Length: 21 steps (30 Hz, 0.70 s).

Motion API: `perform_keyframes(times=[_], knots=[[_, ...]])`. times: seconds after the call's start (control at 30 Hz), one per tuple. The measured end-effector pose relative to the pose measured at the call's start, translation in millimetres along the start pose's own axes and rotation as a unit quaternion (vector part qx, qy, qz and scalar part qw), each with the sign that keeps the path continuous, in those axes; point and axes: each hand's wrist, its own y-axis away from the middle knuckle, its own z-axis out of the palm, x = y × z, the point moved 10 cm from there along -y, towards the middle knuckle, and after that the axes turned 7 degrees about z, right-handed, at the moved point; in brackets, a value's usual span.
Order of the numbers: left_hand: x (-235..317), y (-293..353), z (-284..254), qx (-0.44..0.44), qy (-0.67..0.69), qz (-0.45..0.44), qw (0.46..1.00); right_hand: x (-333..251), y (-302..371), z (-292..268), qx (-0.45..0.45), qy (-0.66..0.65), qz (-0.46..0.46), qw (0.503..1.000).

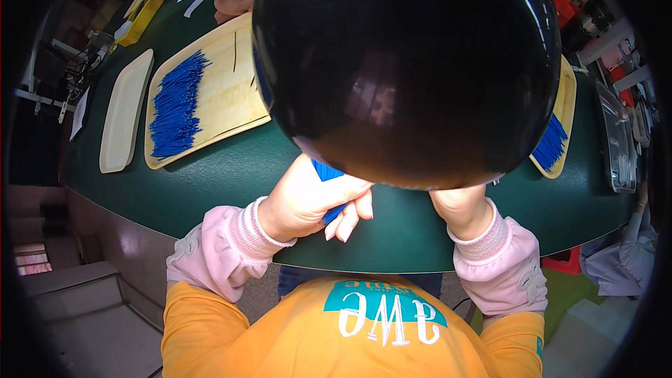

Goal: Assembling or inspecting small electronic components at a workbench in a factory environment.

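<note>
My left hand (299, 199) is closed around a bundle of thin blue wires (326, 171), whose ends poke out above and below the fingers. My right hand (463, 210) reaches under a large glossy black dome (406, 77), which looks like a lamp shade. Its fingers are hidden behind that dome, so what they hold cannot be seen. The dome also covers the tabletop between and beyond both hands.
On the green table (231, 168), a cream tray (224, 84) bears a row of blue wires (178, 108). Left of it lies a narrow pale tray (126, 112). Another wire tray (565, 98) and a clear plastic tray (616, 140) are on the right. A yellow bin (142, 19) stands far left.
</note>
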Motion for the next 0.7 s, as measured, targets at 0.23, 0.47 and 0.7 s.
perform_keyframes(times=[0.23, 0.47, 0.7], knots=[[-6, 2, 18, -0.081, 0.153, -0.040, 0.984, 17, -2, 29, -0.091, -0.179, 0.148, 0.968], [1, -2, 4, 0.008, 0.081, -0.013, 0.997, 13, 3, 9, -0.032, -0.090, 0.066, 0.993], [6, -1, 5, -0.010, 0.056, 0.022, 0.998, 36, 4, 7, 0.005, -0.041, 0.122, 0.992]])
